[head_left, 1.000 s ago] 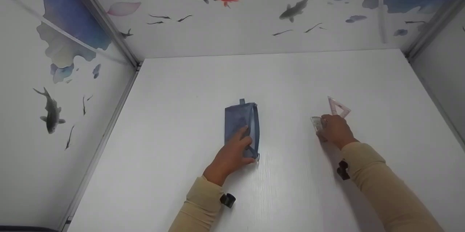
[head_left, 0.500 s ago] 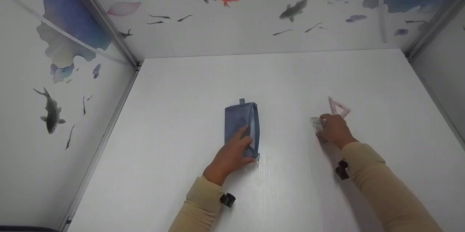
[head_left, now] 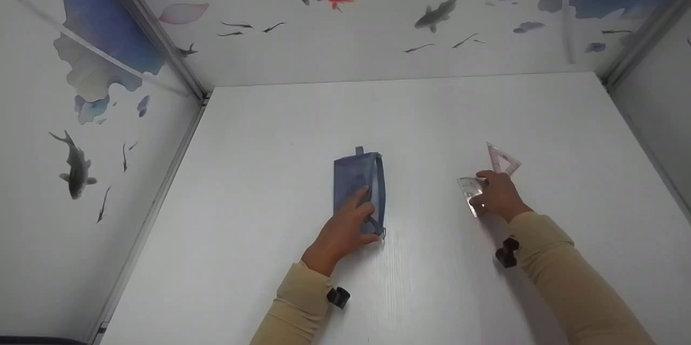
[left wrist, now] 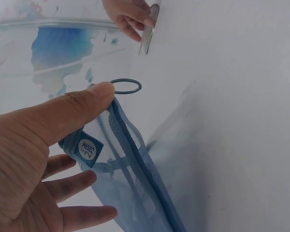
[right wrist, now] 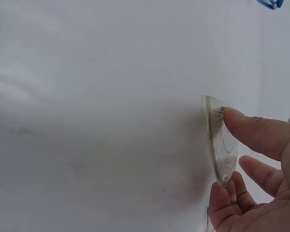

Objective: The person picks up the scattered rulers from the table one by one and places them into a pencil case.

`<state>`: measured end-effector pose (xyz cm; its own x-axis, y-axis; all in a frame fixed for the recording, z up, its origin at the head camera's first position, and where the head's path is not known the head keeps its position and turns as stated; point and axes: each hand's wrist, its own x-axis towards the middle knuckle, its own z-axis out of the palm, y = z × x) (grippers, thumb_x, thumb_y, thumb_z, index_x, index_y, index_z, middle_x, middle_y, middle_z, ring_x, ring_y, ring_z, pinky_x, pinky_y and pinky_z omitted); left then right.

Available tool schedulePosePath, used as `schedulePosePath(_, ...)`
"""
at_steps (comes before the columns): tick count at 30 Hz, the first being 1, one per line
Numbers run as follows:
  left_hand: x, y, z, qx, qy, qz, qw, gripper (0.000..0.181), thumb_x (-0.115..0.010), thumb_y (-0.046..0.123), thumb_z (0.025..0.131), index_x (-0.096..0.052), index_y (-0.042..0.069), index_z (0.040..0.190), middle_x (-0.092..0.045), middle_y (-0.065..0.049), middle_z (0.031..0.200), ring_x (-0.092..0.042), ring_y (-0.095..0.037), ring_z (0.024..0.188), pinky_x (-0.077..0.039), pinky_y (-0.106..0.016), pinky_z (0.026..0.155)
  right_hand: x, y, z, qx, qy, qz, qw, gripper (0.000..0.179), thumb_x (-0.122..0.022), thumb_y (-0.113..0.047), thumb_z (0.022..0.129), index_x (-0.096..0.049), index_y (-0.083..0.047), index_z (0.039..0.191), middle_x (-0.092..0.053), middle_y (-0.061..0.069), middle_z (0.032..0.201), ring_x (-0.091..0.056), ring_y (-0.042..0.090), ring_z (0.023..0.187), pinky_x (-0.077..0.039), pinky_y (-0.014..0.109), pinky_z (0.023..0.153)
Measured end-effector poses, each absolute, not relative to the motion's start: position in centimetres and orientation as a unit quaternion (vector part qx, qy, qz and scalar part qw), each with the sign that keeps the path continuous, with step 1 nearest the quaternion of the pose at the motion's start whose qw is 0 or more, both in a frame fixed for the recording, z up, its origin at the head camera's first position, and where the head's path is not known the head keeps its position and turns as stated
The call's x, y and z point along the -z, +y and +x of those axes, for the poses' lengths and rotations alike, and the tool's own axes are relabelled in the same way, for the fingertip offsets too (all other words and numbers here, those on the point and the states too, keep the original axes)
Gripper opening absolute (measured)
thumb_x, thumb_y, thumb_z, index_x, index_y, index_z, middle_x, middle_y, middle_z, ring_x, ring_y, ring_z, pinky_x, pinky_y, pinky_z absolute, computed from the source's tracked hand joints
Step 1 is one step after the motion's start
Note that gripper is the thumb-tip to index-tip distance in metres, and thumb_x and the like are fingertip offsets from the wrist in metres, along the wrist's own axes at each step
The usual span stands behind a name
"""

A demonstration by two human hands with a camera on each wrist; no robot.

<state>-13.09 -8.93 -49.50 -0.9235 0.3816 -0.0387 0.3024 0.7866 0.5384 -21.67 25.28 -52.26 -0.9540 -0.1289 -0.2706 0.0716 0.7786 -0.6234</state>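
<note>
My left hand (head_left: pixel 343 231) holds a blue mesh pencil pouch (head_left: pixel 348 172) on the table. In the left wrist view, the thumb lies on the end of the pouch (left wrist: pixel 130 188) near a zip pull ring (left wrist: pixel 126 86) and a small label tag (left wrist: pixel 88 149). Slightly apart on the right, my right hand (head_left: pixel 502 194) pinches a clear plastic protractor (head_left: pixel 468 188). Tilted up on edge in the right wrist view, the protractor (right wrist: pixel 224 145) shows scale marks and curved lines. Just beyond that hand lies a pale pink set square (head_left: pixel 496 157), its near part hidden.
The white table (head_left: pixel 259 172) meets a back wall (head_left: pixel 378 59) and a left side wall (head_left: pixel 32 237), both printed with fish. Another panel (head_left: pixel 658 91) borders the right side. A black wrist camera (head_left: pixel 339 298) hangs below the left cuff.
The protractor has turned in my right hand and shifted slightly left, with more of its face showing. My left hand and the pouch stay where they were.
</note>
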Motion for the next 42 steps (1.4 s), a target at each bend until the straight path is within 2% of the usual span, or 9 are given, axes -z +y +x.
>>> schedulePosePath(5, 49.42, -8.92, -13.09, -0.272, 0.942, 0.179, 0.076, 0.041, -0.082, 0.026, 0.077, -0.053, 0.015, 0.104, -0.029, -0.01, 0.156, -0.042, -0.028, 0.134, -0.048, -0.038, 0.092, 52.35, 25.33, -21.65, 0.335, 0.928, -0.001, 0.163, 0.067, -0.071, -0.005, 0.082, -0.037, 0.015, 0.136, -0.048, 0.038, 0.124, -0.048, 0.045, 0.111, -0.037, 0.056, 0.099)
schedulePosePath(11, 49.47, -8.98, -13.1, -0.267, 0.943, 0.183, 0.074, 0.041, -0.082, 0.026, 0.077, -0.054, 0.015, 0.105, -0.03, -0.011, 0.156, -0.042, -0.029, 0.134, -0.048, -0.039, 0.093, 52.32, 25.39, -21.49, 0.342, 0.924, 0.018, 0.173, 0.065, -0.07, -0.008, 0.085, -0.037, 0.016, 0.136, -0.045, 0.039, 0.129, -0.047, 0.046, 0.115, -0.041, 0.055, 0.096)
schedulePosePath(18, 49.58, -8.94, -13.12, -0.269, 0.943, 0.185, 0.071, 0.041, -0.082, 0.026, 0.077, -0.054, 0.014, 0.105, -0.03, -0.011, 0.155, -0.042, -0.029, 0.134, -0.047, -0.039, 0.094, 52.19, 25.34, -21.31, 0.354, 0.915, 0.04, 0.192, 0.064, -0.065, -0.011, 0.088, -0.035, 0.013, 0.139, -0.041, 0.037, 0.134, -0.043, 0.046, 0.12, -0.038, 0.055, 0.099)
schedulePosePath(23, 49.67, -8.85, -13.12, -0.275, 0.942, 0.182, 0.072, 0.04, -0.082, 0.024, 0.078, -0.053, 0.014, 0.104, -0.03, -0.01, 0.155, -0.042, -0.028, 0.133, -0.048, -0.038, 0.093, 52.12, 25.43, -21.18, 0.367, 0.91, 0.042, 0.19, 0.06, -0.062, -0.012, 0.09, -0.036, 0.013, 0.139, -0.044, 0.035, 0.132, -0.045, 0.044, 0.118, -0.037, 0.055, 0.101)
schedulePosePath(27, 49.63, -8.87, -13.06, -0.272, 0.942, 0.183, 0.07, 0.04, -0.082, 0.025, 0.078, -0.052, 0.014, 0.103, -0.031, -0.01, 0.155, -0.043, -0.028, 0.133, -0.048, -0.038, 0.092, 52.07, 25.48, -21.14, 0.382, 0.904, 0.05, 0.185, 0.058, -0.061, -0.009, 0.089, -0.038, 0.012, 0.138, -0.047, 0.031, 0.128, -0.048, 0.039, 0.111, -0.042, 0.05, 0.095)
schedulePosePath(30, 49.61, -8.88, -13.08, -0.269, 0.943, 0.184, 0.068, 0.04, -0.082, 0.025, 0.078, -0.052, 0.015, 0.103, -0.03, -0.01, 0.155, -0.043, -0.028, 0.133, -0.048, -0.038, 0.092, 52.04, 25.52, -21.15, 0.397, 0.899, 0.055, 0.178, 0.055, -0.059, -0.005, 0.088, -0.04, 0.012, 0.137, -0.051, 0.027, 0.122, -0.05, 0.033, 0.104, -0.047, 0.039, 0.084)
schedulePosePath(35, 49.69, -8.91, -13.12, -0.272, 0.943, 0.18, 0.07, 0.041, -0.082, 0.024, 0.077, -0.053, 0.014, 0.105, -0.03, -0.01, 0.156, -0.043, -0.028, 0.133, -0.048, -0.038, 0.092, 52.22, 25.68, -21.18, 0.425, 0.888, 0.055, 0.167, 0.052, -0.057, -0.001, 0.088, -0.042, 0.012, 0.136, -0.055, 0.021, 0.113, -0.053, 0.026, 0.095, -0.046, 0.025, 0.071)
schedulePosePath(42, 49.81, -8.88, -13.08, -0.273, 0.943, 0.179, 0.067, 0.041, -0.083, 0.023, 0.077, -0.053, 0.014, 0.104, -0.03, -0.01, 0.155, -0.044, -0.028, 0.132, -0.048, -0.037, 0.092, 52.26, 25.53, -20.99, 0.444, 0.88, 0.07, 0.156, 0.05, -0.055, 0.0, 0.088, -0.044, 0.011, 0.135, -0.056, 0.022, 0.115, -0.053, 0.024, 0.096, -0.046, 0.025, 0.072)
